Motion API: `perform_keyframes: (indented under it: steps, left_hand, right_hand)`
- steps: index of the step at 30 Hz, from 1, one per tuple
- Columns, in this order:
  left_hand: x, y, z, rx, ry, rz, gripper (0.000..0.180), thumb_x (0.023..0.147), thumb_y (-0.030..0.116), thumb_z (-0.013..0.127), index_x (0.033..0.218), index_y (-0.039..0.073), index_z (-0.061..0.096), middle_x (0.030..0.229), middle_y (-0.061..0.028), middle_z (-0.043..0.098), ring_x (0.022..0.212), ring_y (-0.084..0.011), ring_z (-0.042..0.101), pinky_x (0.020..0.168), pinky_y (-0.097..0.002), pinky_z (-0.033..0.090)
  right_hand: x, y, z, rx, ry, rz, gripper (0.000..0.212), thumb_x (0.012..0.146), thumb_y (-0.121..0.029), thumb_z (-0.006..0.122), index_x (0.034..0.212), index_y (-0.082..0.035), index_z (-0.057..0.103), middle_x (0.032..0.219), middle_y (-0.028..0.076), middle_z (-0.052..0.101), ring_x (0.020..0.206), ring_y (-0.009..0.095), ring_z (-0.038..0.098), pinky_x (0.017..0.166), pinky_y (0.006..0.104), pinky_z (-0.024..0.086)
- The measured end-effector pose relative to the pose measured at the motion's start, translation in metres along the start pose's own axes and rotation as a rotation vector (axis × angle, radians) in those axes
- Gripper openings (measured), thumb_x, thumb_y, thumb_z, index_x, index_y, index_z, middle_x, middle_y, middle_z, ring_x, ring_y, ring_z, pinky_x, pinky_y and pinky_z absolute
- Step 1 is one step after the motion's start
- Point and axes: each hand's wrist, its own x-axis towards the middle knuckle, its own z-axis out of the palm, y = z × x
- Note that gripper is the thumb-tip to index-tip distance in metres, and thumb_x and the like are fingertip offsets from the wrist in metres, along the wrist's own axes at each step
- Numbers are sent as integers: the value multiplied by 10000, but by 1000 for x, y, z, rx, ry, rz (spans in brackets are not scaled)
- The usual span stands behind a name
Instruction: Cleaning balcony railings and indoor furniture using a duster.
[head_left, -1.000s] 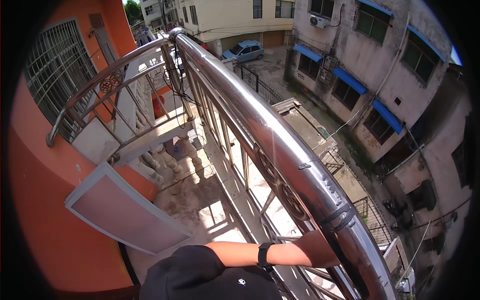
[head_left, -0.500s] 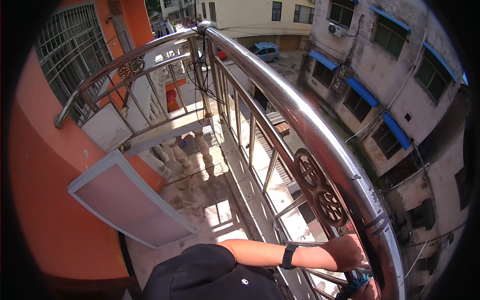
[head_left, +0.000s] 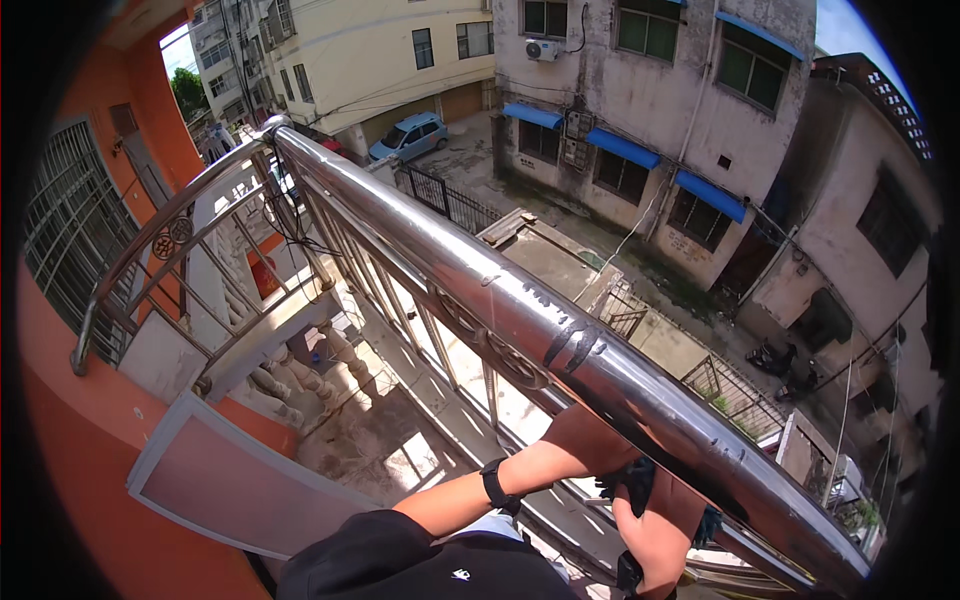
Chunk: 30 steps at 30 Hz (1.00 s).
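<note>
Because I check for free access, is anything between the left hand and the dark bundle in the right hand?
Nothing visible stands between the left hand and the dark bundle in the right hand. However, the top rail hides part of the left hand.

Orange wall (head_left: 90, 480) ran down whole left side, barred window (head_left: 80, 220) set into it. Pale framed panel (head_left: 230, 480) stood tilted by left edge of balcony floor (head_left: 345, 445), stubby balusters (head_left: 345, 355) along far edge. Floor looked pretty grubby, bright sun patches (head_left: 412, 458) on it, hard shadows too. Across alley: stained grey building (head_left: 620, 90), blue awnings (head_left: 625, 148) over dark windows (head_left: 620, 180). Cream building (head_left: 370, 70) sat farther back, blue car (head_left: 408, 135) out front.
</note>
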Motion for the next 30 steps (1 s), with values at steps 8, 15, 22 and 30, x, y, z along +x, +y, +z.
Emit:
perform_keyframes:
  steps: [8,15,22,30]
  left_hand:
    - [-8,-10,64,268,266,-21,232,773,290,725,906,100,742,867,-144,710,796,-390,666,694,-463,534]
    - [2,0,69,251,258,-40,174,835,176,641,911,38,715,798,-147,687,743,-355,656,688,-424,502]
    - [8,-6,73,344,290,-115,355,939,284,574,737,-2,635,590,-116,569,545,-241,574,555,-379,407]
    - [4,0,75,345,270,-179,406,973,355,553,808,6,677,629,-149,606,606,-306,618,613,-413,454]
  right_hand:
    - [-43,56,-13,18,130,-226,549,762,-153,698,1278,-35,556,1115,187,632,1037,373,609,894,505,477]
    - [-67,86,-19,115,277,-202,522,755,-102,619,1250,43,541,1139,211,587,1084,354,565,914,476,431]
    - [-134,172,-79,27,298,-177,485,708,-96,658,1174,10,575,951,130,574,936,301,569,838,435,432]
    - [-232,278,-182,-105,155,73,652,592,-131,783,1212,-118,582,1076,93,625,1038,334,588,963,425,445]
